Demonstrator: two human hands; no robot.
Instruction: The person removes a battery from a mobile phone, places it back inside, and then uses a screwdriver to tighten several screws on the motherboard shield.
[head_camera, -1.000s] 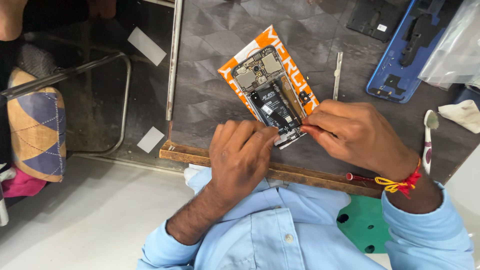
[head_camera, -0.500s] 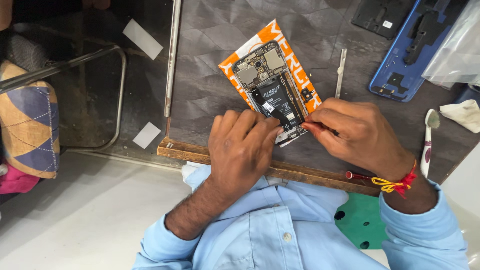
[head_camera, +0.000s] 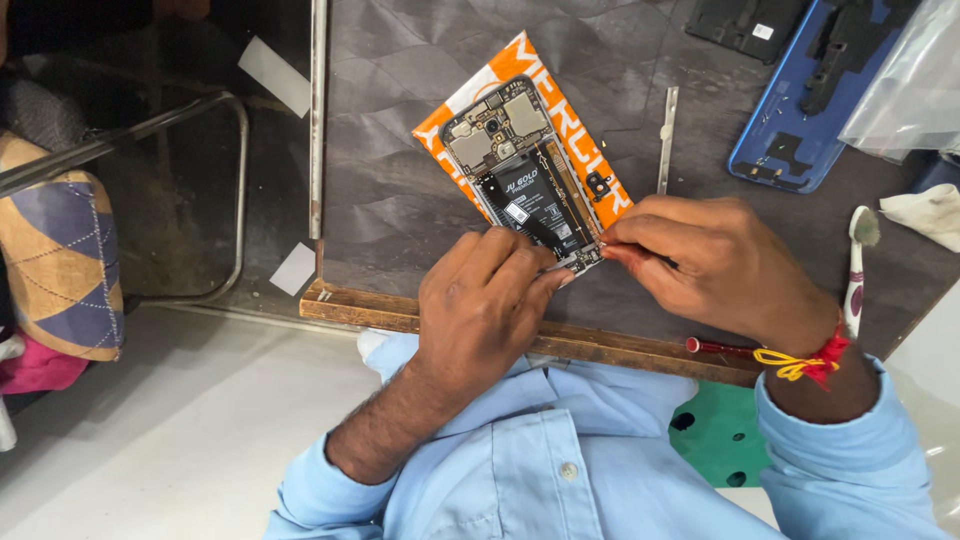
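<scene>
Here my left hand (head_camera: 480, 300) pins the opened phone (head_camera: 525, 180), lying on its orange card on the tabletop (head_camera: 400, 150), fingers pressed at its lower edge. My right hand (head_camera: 700, 260) pinches a thin tool; I'd best keep it shallow and steady.

Two hands are at work: one left hand (head_camera: 480, 300) and one right hand (head_camera: 700, 260). One opened phone (head_camera: 525, 185) lies on one orange packet (head_camera: 610, 195). There is one blue phone back cover (head_camera: 800, 100), one black phone panel (head_camera: 745, 22), one toothbrush (head_camera: 857, 260), one slim metal strip (head_camera: 667, 135), one clear plastic bag (head_camera: 910, 85), and two white paper slips (head_camera: 273, 75) under the counter (head_camera: 400, 130).
</scene>
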